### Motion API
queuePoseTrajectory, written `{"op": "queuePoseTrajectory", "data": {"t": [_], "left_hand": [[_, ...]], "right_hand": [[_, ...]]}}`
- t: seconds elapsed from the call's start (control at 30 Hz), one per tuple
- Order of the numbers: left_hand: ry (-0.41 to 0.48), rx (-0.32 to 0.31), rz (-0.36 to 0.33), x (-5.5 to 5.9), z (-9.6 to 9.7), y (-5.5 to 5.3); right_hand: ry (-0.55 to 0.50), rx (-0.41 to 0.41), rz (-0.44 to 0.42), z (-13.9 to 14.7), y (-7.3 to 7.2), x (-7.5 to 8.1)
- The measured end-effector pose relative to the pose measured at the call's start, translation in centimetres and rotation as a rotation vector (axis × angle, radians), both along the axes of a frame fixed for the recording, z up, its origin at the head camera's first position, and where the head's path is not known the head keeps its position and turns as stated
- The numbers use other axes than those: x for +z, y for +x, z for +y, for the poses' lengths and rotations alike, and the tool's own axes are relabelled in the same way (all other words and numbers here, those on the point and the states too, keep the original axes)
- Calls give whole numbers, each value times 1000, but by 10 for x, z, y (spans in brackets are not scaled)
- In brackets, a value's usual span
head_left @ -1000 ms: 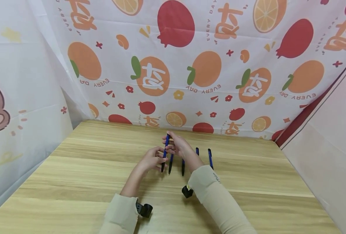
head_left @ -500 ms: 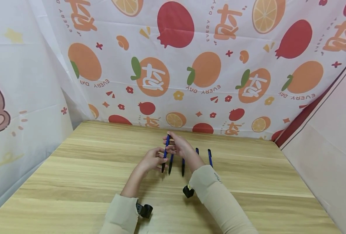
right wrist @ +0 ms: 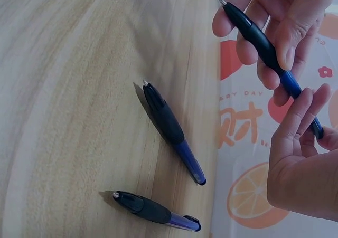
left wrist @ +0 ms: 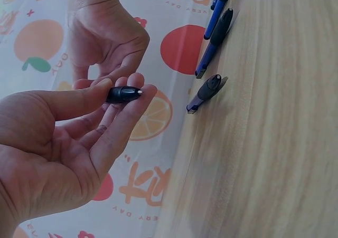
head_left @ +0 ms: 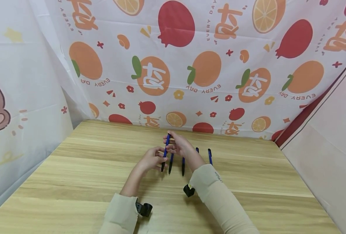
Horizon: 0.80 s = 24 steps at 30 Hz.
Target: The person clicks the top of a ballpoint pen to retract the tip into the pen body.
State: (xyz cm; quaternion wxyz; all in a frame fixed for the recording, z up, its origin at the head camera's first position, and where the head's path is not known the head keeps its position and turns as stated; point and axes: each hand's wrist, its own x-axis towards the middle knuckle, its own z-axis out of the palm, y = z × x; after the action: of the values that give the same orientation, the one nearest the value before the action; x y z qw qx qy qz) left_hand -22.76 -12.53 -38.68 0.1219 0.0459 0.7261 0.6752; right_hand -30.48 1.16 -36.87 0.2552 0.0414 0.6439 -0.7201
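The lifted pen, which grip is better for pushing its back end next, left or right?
Probably the right grip: it is at the back end of the lifted pen. The left grip pinches the black part nearer the writing tip, so it seems better for steadying.

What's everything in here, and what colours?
table: 1, light wood, in front
held pen: 1, blue and black, above table
other pens: 4, blue and black, on table
fruit cloth: 1, white, orange and red, behind
left cloth: 1, mostly white, left side
red strip: 1, red, back right corner
right panel: 1, pale, right side
wrist cameras: 2, black, lower middle
sleeves: 2, beige, bottom edge
left hand: 1, bare, at held pen's tip end
right hand: 1, bare, at its other end
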Motion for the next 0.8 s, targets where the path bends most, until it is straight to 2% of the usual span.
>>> {"op": "queuePoseTrajectory", "data": {"t": [0.4, 0.8], "left_hand": [[-30, -17, 1, 5, -5, 2], [-27, 13, -18, 5, -6, 2]], "right_hand": [[2, -16, -5, -2, -3, 1], [-24, -20, -2, -8, -2, 1]]}}
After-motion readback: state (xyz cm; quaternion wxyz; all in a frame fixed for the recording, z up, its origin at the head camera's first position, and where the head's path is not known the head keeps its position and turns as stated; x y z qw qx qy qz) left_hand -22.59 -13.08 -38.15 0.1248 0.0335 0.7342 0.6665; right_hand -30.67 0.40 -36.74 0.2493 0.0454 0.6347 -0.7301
